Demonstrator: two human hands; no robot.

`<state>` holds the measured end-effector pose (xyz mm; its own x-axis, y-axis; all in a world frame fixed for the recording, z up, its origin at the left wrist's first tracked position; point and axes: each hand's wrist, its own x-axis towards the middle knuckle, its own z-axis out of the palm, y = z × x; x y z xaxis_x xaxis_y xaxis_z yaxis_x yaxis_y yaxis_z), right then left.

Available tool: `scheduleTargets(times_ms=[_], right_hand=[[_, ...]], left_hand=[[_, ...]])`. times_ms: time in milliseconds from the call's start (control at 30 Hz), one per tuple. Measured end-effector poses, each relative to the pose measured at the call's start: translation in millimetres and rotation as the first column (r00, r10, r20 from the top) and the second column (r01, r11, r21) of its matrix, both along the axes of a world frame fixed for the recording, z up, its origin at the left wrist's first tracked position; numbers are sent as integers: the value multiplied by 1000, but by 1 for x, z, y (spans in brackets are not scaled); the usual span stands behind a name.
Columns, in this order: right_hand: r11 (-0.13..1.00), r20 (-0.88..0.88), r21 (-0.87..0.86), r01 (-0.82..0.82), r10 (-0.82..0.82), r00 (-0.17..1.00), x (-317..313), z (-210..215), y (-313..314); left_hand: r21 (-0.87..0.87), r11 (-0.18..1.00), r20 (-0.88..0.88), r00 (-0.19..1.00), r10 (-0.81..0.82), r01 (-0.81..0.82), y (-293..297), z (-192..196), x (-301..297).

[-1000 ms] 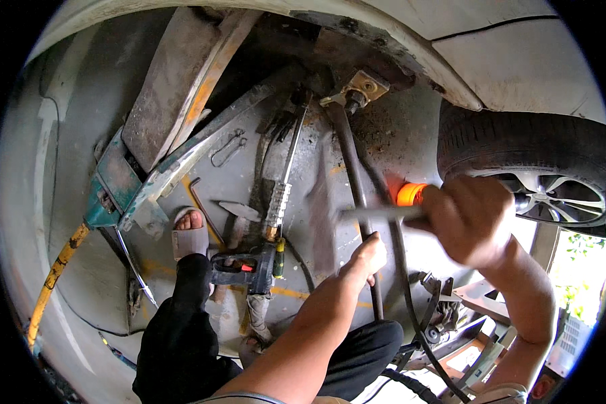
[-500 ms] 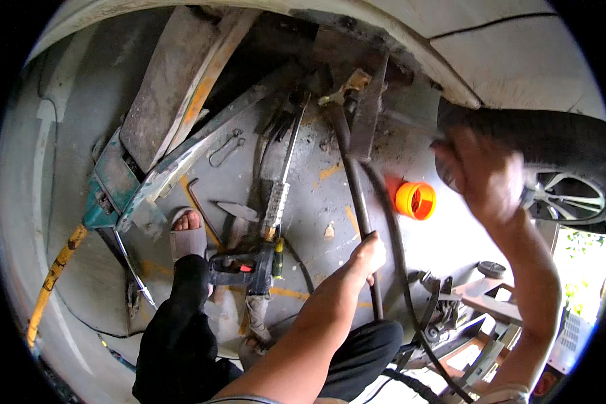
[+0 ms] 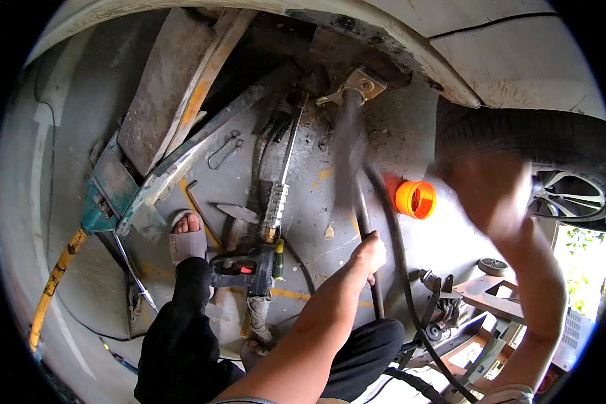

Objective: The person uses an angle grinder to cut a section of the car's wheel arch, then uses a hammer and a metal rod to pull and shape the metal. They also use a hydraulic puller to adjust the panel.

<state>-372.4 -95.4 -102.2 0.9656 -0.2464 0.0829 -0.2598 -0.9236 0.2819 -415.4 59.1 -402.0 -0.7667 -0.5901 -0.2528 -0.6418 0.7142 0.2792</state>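
My left hand [image 3: 369, 252] grips a long dark steel bar [image 3: 358, 209]. The bar runs up to a brass-coloured bracket [image 3: 360, 84] on the underside of a raised car. My right hand [image 3: 491, 195] is a motion blur in front of the tyre [image 3: 518, 138], right of the bar. It is closed on a hammer-like tool, which shows only as a grey streak [image 3: 347, 148] across the upper bar. An orange plastic cup [image 3: 415, 199] lies on the floor between bar and right hand.
A black and red power wrench [image 3: 242, 269] with a long extension [image 3: 277, 198] lies by my sandalled foot [image 3: 185, 236]. An open-ended wrench [image 3: 225, 149] lies further out. A lift arm [image 3: 148, 182] crosses at left, with a yellow hose [image 3: 54, 283] along the floor. Metal parts and cables [image 3: 451, 303] sit at lower right.
My right hand rose from beside the bar toward the tyre, then swung down again and is now blurred. The left hand has kept its grip on the bar.
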Motion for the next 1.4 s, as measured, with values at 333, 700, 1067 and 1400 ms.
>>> scheduleTargets(times_ms=[333, 700, 1067, 1400], right_hand=[[992, 77, -124, 13, -3, 997, -12, -10, -27], [999, 7, -54, 0, 1, 1000, 1, -18, -9], [996, 78, -66, -59, 64, 995, 20, -17, -1], [990, 105, -141, -9, 24, 994, 26, -30, -14]], left_hand=[[-69, 997, 27, 999, 24, -22, 1, -4, -2], [-62, 997, -26, 999, 43, -44, -1, 7, 11], [-74, 993, -6, 996, 87, -87, 3, 10, 10], [-69, 995, -5, 998, 70, -70, 1, 11, 9]])
